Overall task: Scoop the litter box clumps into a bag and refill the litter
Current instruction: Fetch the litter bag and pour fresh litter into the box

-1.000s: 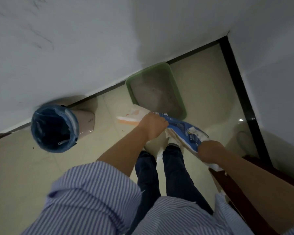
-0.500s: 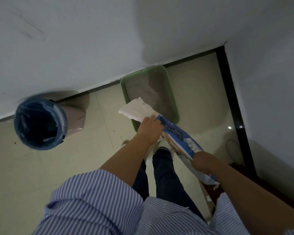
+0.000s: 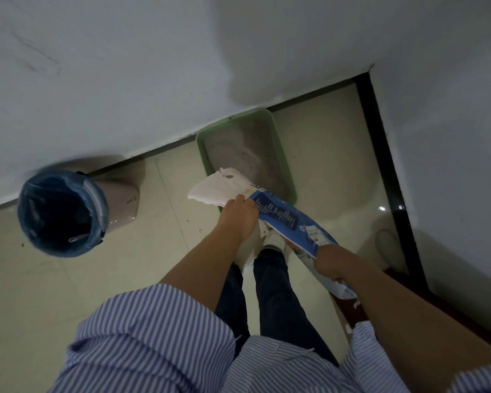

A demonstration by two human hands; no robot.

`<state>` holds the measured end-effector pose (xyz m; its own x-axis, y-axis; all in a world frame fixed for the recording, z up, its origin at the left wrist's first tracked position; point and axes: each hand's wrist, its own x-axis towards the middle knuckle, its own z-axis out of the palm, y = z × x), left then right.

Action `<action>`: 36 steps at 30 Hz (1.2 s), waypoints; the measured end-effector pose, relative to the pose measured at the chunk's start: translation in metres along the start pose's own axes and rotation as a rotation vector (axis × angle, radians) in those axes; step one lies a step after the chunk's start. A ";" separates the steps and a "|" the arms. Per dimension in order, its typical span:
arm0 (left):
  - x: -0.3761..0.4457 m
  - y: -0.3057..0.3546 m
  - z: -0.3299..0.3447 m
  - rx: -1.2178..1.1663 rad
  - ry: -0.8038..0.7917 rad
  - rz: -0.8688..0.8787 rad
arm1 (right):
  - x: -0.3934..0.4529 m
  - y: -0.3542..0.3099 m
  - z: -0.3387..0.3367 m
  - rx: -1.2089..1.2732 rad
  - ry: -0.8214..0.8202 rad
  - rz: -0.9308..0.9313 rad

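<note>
crumpled blue-and-white paper litter bag (image 3: 281, 219) slants above the near rim of the green rectangular plastic litter box (image 3: 284, 154) holding grainy grey litter, set against the wall; left hand (image 3: 238, 219) grips its torn white mouth, fingers curled; right hand (image 3: 330, 262) clutches its lower end; blue-lined round bin (image 3: 60, 212) stands well apart on glossy tile.

White walls (image 3: 153, 66) fill upper frame, meeting at corner upper right. Black baseboard (image 3: 386, 165) along base. Beige tiled floor (image 3: 40, 293), glossy, dim light. Dark wood furniture (image 3: 425, 313) lower right.
</note>
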<state>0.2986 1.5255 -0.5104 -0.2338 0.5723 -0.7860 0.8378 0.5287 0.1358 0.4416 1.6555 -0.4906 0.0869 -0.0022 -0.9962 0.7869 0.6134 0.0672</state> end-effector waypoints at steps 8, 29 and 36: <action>0.005 0.002 0.005 -0.049 -0.044 -0.057 | -0.009 -0.010 -0.006 -0.020 -0.070 0.077; 0.007 -0.006 -0.009 -0.024 0.011 0.075 | -0.021 0.000 0.025 -0.467 0.267 -0.119; 0.005 -0.025 -0.009 0.080 0.338 0.310 | -0.016 0.006 0.017 -0.722 0.281 -0.267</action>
<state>0.2721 1.5205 -0.5126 -0.1030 0.8748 -0.4734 0.9258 0.2583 0.2760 0.4554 1.6456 -0.4733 -0.2793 -0.0810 -0.9568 0.1639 0.9778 -0.1307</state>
